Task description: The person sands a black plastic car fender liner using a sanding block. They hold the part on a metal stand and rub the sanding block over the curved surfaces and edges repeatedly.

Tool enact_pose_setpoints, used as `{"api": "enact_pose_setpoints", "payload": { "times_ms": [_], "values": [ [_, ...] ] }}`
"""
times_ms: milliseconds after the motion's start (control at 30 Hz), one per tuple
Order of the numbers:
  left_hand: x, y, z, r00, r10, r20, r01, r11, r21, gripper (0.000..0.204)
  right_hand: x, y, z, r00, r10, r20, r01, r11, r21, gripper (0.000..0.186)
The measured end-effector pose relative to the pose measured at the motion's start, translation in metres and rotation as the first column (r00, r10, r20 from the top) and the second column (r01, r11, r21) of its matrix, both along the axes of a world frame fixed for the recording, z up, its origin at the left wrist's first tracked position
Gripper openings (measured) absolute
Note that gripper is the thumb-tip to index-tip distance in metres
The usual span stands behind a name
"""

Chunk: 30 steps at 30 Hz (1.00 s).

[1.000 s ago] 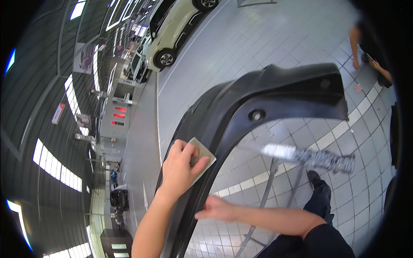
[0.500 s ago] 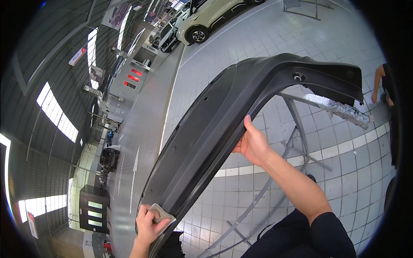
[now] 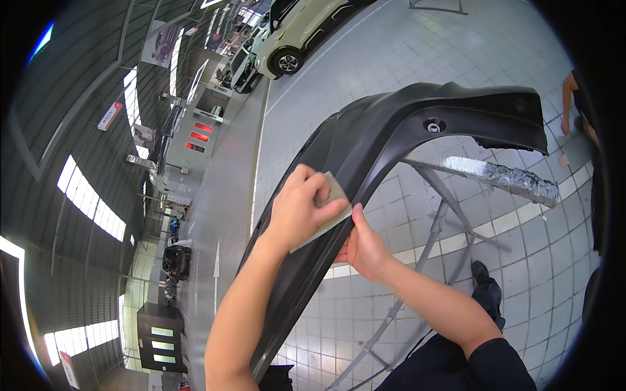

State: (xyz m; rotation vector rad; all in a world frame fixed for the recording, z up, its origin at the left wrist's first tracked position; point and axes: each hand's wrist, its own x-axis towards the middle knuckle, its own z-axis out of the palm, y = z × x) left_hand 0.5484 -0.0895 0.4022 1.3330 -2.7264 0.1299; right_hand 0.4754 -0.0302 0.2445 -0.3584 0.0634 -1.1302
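A dark grey car bumper runs diagonally across the view, its far end curving off to the right. My left hand presses a thin grey-beige sanding pad onto the bumper's upper face, its fingers curled over the pad. Close beside it, my right hand grips the bumper's inner edge, thumb on top and fingers underneath, partly hidden. Under the bumper's far end is a metal stand, whose top bar is wrapped in silvery foil.
A person is at the right edge. A pale green car is parked beyond the bumper on the tiled floor. Another frame stands at the top right. My foot is near the stand's legs.
My left hand has slid the sanding pad up along the bumper from its near end to the middle. My right hand stays on the inner edge. The view has shifted slightly.
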Motion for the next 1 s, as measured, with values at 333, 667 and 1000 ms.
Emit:
{"api": "enact_pose_setpoints", "payload": {
  "times_ms": [333,667,1000],
  "values": [
    [0.063,0.094,0.014,0.994,0.092,0.058,-0.088,0.994,-0.059,0.033,-0.003,0.007,0.017,0.997,-0.047,-0.069,0.054,0.994,0.098,0.083],
    [0.285,0.349,0.023,0.902,0.426,0.068,-0.393,0.877,-0.275,0.045,0.017,0.007,0.018,0.925,-0.278,-0.258,0.339,0.911,0.235,0.074],
    [0.476,0.619,0.0,0.644,0.688,0.335,-0.512,0.713,-0.479,0.053,0.016,-0.032,-0.023,0.88,-0.421,-0.221,0.473,0.823,0.316,0.063]
  ]
}}
